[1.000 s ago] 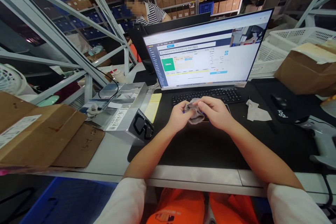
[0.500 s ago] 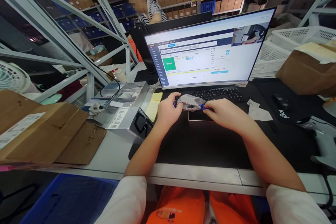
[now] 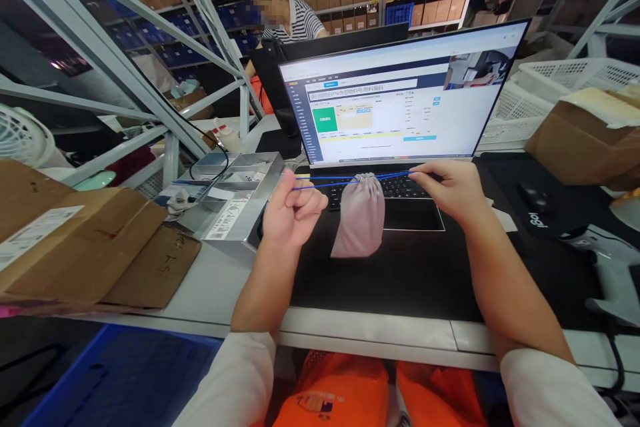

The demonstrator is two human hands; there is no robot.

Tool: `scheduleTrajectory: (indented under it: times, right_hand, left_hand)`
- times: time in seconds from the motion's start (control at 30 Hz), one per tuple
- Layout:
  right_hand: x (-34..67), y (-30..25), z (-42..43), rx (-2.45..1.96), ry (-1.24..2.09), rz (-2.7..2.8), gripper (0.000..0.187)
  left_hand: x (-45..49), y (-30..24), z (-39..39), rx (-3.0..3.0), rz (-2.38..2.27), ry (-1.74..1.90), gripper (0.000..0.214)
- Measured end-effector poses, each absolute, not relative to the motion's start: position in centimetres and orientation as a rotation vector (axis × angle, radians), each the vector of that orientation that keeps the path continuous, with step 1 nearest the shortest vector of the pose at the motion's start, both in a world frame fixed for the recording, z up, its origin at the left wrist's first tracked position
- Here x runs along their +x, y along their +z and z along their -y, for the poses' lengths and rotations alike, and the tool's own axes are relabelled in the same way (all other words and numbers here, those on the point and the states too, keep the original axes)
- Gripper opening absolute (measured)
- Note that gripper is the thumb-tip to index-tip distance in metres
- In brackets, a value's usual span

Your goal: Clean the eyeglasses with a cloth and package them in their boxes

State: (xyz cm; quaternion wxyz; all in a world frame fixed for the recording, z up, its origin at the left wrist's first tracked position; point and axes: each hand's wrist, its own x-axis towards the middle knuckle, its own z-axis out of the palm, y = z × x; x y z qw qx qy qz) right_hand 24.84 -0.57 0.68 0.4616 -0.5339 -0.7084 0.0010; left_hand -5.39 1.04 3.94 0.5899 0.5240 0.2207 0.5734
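Note:
A small grey drawstring pouch point(image 3: 361, 220) hangs between my hands, its neck gathered tight. Blue cords point(image 3: 340, 180) run taut from the neck out to both sides. My left hand point(image 3: 294, 210) is closed on the cord at the left, fingers curled in. On the right, my right hand point(image 3: 447, 188) pinches the other cord ends between thumb and fingers. The pouch dangles above the black desk mat point(image 3: 390, 280), in front of the keyboard point(image 3: 405, 188). What the pouch contains is hidden.
A monitor point(image 3: 380, 107) stands behind the keyboard. To the left are a grey divided tray point(image 3: 245, 203) and a cardboard box point(image 3: 90, 240). A mouse point(image 3: 535, 195), a handheld scanner point(image 3: 607, 267) and white baskets point(image 3: 575, 73) are at right. Another person point(image 3: 295, 20) is beyond the monitor.
My hands have moved apart, pulling the blue cords straight. The pouch, bunched up between my fingers before, now hangs down with its mouth drawn closed.

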Motion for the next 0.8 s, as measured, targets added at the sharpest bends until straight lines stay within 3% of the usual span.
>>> scheduleTrajectory:
  times: [0.3, 0.63, 0.8]
  right_hand:
    - [21.7, -0.5, 0.8, -1.397, 0.601, 2.129, 0.016]
    - [19.6, -0.7, 0.7, -1.277, 0.779, 2.113, 0.025]
    - [21.8, 0.0, 0.6, -1.28, 0.669, 2.048, 0.028]
  left_hand:
    - [-6.1, 4.7, 0.7, 1.276, -0.493, 1.206, 0.079]
    - [-7.4, 5.1, 0.0, 1.264, -0.503, 1.797, 0.067]
    - [-7.9, 4.7, -0.4, 1.382, -0.554, 1.96, 0.066]
